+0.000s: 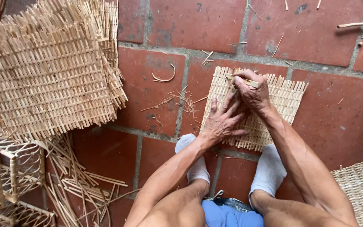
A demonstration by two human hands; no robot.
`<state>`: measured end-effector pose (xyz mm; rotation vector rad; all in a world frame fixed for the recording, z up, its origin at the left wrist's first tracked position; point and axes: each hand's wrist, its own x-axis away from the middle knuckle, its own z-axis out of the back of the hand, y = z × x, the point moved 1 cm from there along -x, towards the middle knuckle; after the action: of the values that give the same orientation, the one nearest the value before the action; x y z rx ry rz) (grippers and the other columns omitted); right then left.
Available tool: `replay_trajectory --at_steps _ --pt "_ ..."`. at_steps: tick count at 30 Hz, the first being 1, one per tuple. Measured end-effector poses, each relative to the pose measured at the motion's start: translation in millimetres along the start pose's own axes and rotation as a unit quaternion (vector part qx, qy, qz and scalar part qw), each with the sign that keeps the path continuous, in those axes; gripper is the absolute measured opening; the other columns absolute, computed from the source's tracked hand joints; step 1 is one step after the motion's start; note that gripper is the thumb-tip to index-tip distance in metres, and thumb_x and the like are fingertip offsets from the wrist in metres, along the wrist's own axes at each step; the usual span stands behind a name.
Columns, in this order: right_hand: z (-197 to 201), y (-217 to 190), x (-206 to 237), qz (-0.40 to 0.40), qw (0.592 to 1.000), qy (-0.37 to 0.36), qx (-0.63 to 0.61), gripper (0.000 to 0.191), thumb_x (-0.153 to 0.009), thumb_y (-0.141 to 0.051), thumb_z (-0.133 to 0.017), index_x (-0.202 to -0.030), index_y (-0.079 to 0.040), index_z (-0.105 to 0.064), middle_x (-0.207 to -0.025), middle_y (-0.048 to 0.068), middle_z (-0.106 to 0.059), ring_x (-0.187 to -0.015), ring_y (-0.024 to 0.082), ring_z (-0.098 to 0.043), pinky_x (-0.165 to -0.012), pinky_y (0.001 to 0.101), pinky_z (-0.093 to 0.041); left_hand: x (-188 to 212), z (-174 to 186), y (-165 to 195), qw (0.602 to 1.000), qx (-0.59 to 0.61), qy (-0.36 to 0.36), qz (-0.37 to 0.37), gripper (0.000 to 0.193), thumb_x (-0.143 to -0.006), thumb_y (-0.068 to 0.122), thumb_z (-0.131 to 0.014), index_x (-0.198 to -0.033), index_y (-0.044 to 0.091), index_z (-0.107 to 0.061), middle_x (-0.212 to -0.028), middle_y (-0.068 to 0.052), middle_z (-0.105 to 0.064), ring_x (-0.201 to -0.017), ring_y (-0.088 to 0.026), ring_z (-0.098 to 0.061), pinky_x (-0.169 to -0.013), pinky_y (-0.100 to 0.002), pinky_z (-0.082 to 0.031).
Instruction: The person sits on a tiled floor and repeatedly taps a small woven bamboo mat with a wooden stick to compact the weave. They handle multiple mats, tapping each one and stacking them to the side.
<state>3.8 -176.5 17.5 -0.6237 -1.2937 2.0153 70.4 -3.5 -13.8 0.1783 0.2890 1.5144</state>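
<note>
Red brick-tile floor (341, 122); stacked woven bamboo mats (47, 67) at its upper-left corner; small slatted bamboo mat (288, 98) at centre, left hand (221, 120) splayed flat on it, right hand (253, 92) clenched around a bamboo strip (242, 80)

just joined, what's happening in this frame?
A person squats on a red tile floor working a small woven cane mat. The left hand presses flat on the mat, fingers spread. The right hand has a thin cane strip in its grip at the mat's far edge. Both socked feet rest at its near edge. A stack of finished mats lies to the left, loose strips below it.
</note>
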Motion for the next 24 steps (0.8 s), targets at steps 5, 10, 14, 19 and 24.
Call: replay_trajectory --at_steps 5,10,14,19,24 --pt "7.5 0.5 -3.4 -0.057 0.993 -0.007 -0.106 0.015 -0.103 -0.009 -0.061 -0.108 0.001 -0.071 -0.094 0.012 -0.075 -0.080 0.016 -0.073 -0.067 0.0299 -0.062 0.9 2.3 -0.5 1.000 0.010 -0.004 0.002 0.078 -0.085 0.081 -0.054 -0.147 0.034 -0.059 -0.170 -0.009 -0.032 -0.160 -0.034 -0.012 -0.121 -0.076 -0.003" --pt "79.2 12.2 36.3 -0.075 0.956 0.209 -0.194 0.015 -0.113 -0.010 -0.058 -0.117 0.002 -0.066 -0.096 0.013 -0.073 -0.081 0.016 -0.073 -0.076 0.0314 -0.063 8.7 9.7 4.6 0.999 0.045 -0.020 -0.010 0.082 -0.086 0.079 -0.053 -0.154 0.035 -0.049 -0.170 -0.007 -0.029 -0.159 -0.036 -0.013 -0.121 -0.075 -0.005" --pt "121.2 40.8 84.1 -0.070 0.957 0.228 -0.166 0.013 -0.111 -0.009 -0.060 -0.112 0.003 -0.066 -0.095 0.011 -0.072 -0.081 0.016 -0.070 -0.076 0.0313 -0.062 -9.9 2.9 24.9 0.997 0.013 0.011 -0.073 0.079 -0.093 0.077 -0.054 -0.157 0.032 -0.048 -0.172 -0.007 -0.029 -0.161 -0.034 -0.015 -0.124 -0.071 -0.007" --pt "122.5 49.8 111.0 -0.087 0.975 0.194 -0.066 0.015 -0.107 -0.007 -0.063 -0.114 0.006 -0.067 -0.094 0.009 -0.072 -0.084 0.014 -0.068 -0.076 0.0264 -0.056 -41.3 -14.1 51.4 0.993 0.009 -0.013 -0.117 0.075 -0.093 0.077 -0.051 -0.155 0.034 -0.049 -0.171 -0.004 -0.030 -0.161 -0.032 -0.016 -0.125 -0.070 -0.003" --pt "118.0 33.5 85.1 -0.041 0.991 0.125 -0.030 0.013 -0.104 -0.006 -0.063 -0.110 0.002 -0.071 -0.090 0.008 -0.073 -0.078 0.013 -0.069 -0.069 0.0260 -0.057 -49.7 -19.3 52.6 0.993 -0.006 -0.012 -0.119 0.076 -0.094 0.078 -0.048 -0.158 0.036 -0.047 -0.171 -0.004 -0.030 -0.160 -0.032 -0.015 -0.124 -0.068 0.003"
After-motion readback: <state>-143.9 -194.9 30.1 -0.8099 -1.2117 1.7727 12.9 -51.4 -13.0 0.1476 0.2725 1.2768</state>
